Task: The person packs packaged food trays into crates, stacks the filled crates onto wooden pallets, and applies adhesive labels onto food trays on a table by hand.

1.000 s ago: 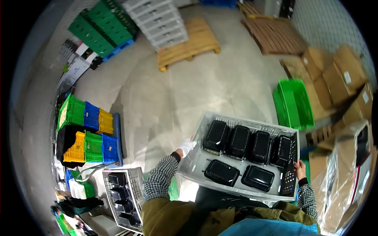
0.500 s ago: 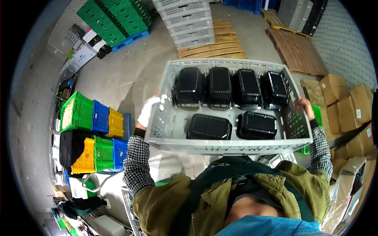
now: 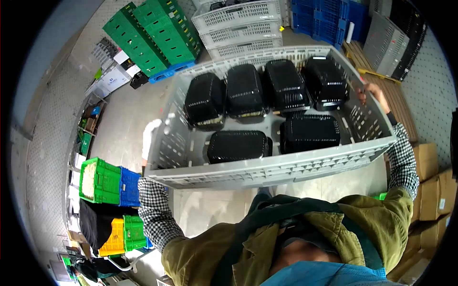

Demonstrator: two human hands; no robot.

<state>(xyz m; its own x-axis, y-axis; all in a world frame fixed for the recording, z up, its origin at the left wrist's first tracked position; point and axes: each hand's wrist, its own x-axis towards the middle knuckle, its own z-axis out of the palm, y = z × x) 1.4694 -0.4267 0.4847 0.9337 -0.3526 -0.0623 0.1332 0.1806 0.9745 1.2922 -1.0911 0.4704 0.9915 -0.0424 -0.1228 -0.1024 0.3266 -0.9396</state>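
Observation:
A grey plastic crate (image 3: 267, 167) is held up in front of my chest, its left end a little lower than its right. My left hand (image 3: 150, 138), in a white glove, grips its left end wall. Bare-skinned, my right hand (image 3: 374, 94) holds the right end wall, fingers through the handle opening. Inside, a back row of black lidded containers (image 3: 244, 90) stands side by side. Two more, a front left black container (image 3: 237, 146) and a front right black container (image 3: 310, 133), lie nearer me.
Beyond the crate rises a stack of grey crates (image 3: 238, 33). Green crates (image 3: 164, 35) stand at the back left, blue pallets (image 3: 319, 21) at the back right. Coloured crates (image 3: 107, 181) are at left, cardboard boxes (image 3: 429, 195) at right. A wooden pallet (image 3: 393, 102) lies behind my right hand.
Both my hands have raised the grey crate from low near my legs to chest height and carried it forward. The stack of grey crates now appears nearer.

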